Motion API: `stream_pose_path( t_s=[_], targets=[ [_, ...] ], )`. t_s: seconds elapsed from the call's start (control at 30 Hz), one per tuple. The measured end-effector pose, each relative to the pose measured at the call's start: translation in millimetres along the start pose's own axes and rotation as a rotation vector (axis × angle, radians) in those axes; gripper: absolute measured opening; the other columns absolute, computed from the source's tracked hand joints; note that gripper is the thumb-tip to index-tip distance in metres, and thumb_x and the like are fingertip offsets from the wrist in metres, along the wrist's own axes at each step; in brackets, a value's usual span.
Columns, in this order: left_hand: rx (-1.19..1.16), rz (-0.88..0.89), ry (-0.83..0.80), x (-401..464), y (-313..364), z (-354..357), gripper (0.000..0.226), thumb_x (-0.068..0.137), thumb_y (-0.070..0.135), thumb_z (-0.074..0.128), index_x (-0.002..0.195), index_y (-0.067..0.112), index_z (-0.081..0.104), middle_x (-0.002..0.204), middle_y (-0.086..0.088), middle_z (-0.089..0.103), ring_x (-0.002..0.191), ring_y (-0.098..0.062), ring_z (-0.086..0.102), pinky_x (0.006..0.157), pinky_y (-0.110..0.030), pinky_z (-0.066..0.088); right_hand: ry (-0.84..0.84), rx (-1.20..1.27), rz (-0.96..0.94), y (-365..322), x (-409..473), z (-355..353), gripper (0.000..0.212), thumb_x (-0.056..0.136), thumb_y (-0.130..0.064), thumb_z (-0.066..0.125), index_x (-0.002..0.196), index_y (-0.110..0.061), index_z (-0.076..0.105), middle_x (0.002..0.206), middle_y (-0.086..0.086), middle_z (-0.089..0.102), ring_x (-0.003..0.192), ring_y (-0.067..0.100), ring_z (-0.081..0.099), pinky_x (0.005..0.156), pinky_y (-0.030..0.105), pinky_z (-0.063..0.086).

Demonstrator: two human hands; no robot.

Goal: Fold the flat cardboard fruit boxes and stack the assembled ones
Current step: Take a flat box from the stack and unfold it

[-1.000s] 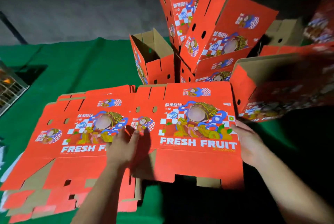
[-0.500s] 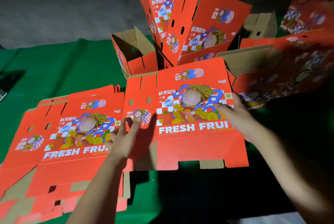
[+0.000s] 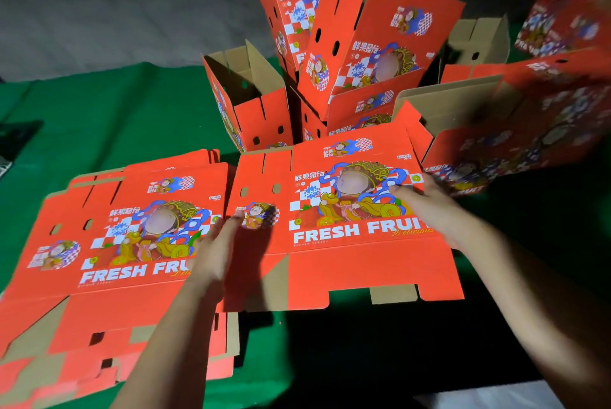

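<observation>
A flat red cardboard fruit box (image 3: 330, 236), printed "FRESH FRUIT", lies between my hands, partly over the right edge of a stack of flat boxes (image 3: 115, 243). My left hand (image 3: 215, 250) touches the box's left edge with straight fingers. My right hand (image 3: 426, 207) holds the right edge, thumb on the printed face and fingers hidden beneath. Assembled boxes stand behind: an open one (image 3: 258, 111) showing its brown inside, and tilted ones (image 3: 373, 38) piled higher.
A green cloth (image 3: 132, 111) covers the work surface. Another red box (image 3: 529, 131), blurred, lies on its side at the right, close to my right hand. A dark grey wall (image 3: 115, 5) rises behind. Something pale (image 3: 496, 395) shows at the bottom right.
The flat box has moved right and up, off the stack, with both hands following. Its left edge now sits about level with the stack's right edge.
</observation>
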State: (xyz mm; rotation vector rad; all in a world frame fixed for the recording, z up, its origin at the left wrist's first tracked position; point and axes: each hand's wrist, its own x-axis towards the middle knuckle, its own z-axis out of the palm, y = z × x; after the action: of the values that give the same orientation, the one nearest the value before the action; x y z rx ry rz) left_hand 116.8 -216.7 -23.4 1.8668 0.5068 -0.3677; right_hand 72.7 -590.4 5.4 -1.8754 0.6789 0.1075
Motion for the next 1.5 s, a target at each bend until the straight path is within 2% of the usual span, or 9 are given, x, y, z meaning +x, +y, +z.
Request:
stream_pose_path(
  t_s=[0.23, 0.47, 0.63, 0.73, 0.97, 1.1, 1.23, 1.33, 1.5],
  targets=[
    [0.005, 0.075, -0.037, -8.2, 26.9, -13.1, 0.07, 0.075, 0.072, 0.067, 0.118, 0.016, 0.061, 0.127, -0.011, 0.067, 0.117, -0.033, 0.064, 0.102, -0.048, 0.049, -0.19, 0.125, 0.066, -8.6, -10.6, -13.2, 0.044, 0.079, -0.057, 0.08, 0.113, -0.07, 0.055, 0.128, -0.021, 0.061, 0.101, 0.005, 0.069, 0.095, 0.041, 0.057],
    [-0.21, -0.074, -0.404, -22.5, 19.9, 16.7, 0.05, 0.114, 0.016, 0.027, 0.088, 0.019, 0.069, 0.086, -0.008, 0.067, 0.067, -0.013, 0.064, 0.072, -0.031, 0.057, -0.499, 0.034, 0.16, -9.8, -34.5, 37.5, 0.093, 0.06, -0.082, 0.075, 0.141, -0.073, 0.031, 0.151, -0.015, 0.048, 0.129, 0.031, 0.058, 0.1, 0.047, 0.051],
    [-0.187, 0.058, -0.459, -33.1, 53.3, 22.4, 0.09, 0.085, 0.09, 0.021, 0.128, 0.03, 0.072, 0.128, -0.009, 0.072, 0.117, -0.022, 0.067, 0.1, -0.049, 0.052, -0.34, 0.302, 0.128, -5.5, -36.0, 49.7, 0.098, 0.059, -0.081, 0.07, 0.148, -0.063, 0.033, 0.157, -0.022, 0.04, 0.143, 0.019, 0.045, 0.119, 0.063, 0.028],
    [-0.176, 0.301, -0.214, -31.7, 47.5, 16.2, 0.073, 0.101, 0.073, 0.029, 0.147, 0.02, 0.052, 0.149, -0.012, 0.054, 0.14, -0.023, 0.048, 0.12, -0.046, 0.034, -0.215, 0.413, 0.033, -5.4, -36.0, 38.4, 0.081, 0.062, -0.071, 0.071, 0.138, -0.055, 0.046, 0.152, -0.015, 0.051, 0.128, 0.011, 0.058, 0.099, 0.047, 0.052],
    [0.122, 0.536, -0.125, -36.1, 42.6, 12.8, 0.009, 0.093, 0.027, 0.072, 0.1, 0.026, 0.067, 0.091, 0.015, 0.067, 0.082, 0.008, 0.06, 0.081, -0.019, 0.044, -0.268, 0.235, -0.283, -3.3, -44.0, 19.1, 0.11, 0.056, -0.07, 0.088, 0.148, -0.064, 0.028, 0.136, -0.036, 0.055, 0.127, -0.007, 0.054, 0.106, 0.026, 0.043],
    [0.485, 0.563, -0.228, -40.0, 46.4, -10.7, 0.091, 0.068, 0.055, 0.069, 0.149, 0.019, 0.045, 0.113, 0.004, 0.066, 0.106, -0.02, 0.062, 0.094, -0.031, 0.049, -0.237, -0.055, -0.338, -25.4, -33.6, -7.7, 0.099, 0.055, -0.053, 0.091, 0.141, -0.056, 0.042, 0.133, -0.014, 0.062, 0.118, 0.008, 0.065, 0.099, 0.039, 0.057],
    [0.484, 0.977, -0.084, -43.0, 59.3, -9.8, 0.051, 0.074, 0.055, 0.064, 0.109, 0.019, 0.06, 0.112, -0.001, 0.052, 0.103, -0.026, 0.053, 0.091, -0.044, 0.046, -0.276, -0.124, -0.39, -72.2, -23.6, -27.5, 0.069, 0.062, -0.077, 0.078, 0.126, -0.065, 0.054, 0.132, -0.018, 0.064, 0.123, 0.002, 0.059, 0.112, 0.043, 0.044],
    [0.414, 1.103, -0.087, -42.2, 71.7, 11.1, 0.046, 0.088, 0.006, 0.065, 0.126, 0.032, 0.064, 0.124, 0.011, 0.064, 0.112, -0.021, 0.06, 0.096, -0.04, 0.042, -0.037, 0.038, -0.32, -108.1, -15.3, -27.8, 0.071, 0.068, -0.073, 0.065, 0.13, -0.038, 0.065, 0.112, -0.01, 0.07, 0.097, 0.013, 0.067, 0.084, 0.032, 0.053],
    [0.104, 0.973, 0.073, -63.1, 77.8, 57.3, 0.044, 0.088, 0.003, 0.048, 0.125, 0.011, 0.071, 0.118, 0.001, 0.064, 0.115, -0.02, 0.059, 0.104, -0.059, 0.041, 0.495, -0.237, -0.424, -136.6, -49.5, -2.9, 0.076, 0.079, -0.075, 0.039, 0.133, -0.026, 0.059, 0.13, 0.014, 0.059, 0.123, 0.038, 0.053, 0.106, 0.046, 0.043]
  ],
)
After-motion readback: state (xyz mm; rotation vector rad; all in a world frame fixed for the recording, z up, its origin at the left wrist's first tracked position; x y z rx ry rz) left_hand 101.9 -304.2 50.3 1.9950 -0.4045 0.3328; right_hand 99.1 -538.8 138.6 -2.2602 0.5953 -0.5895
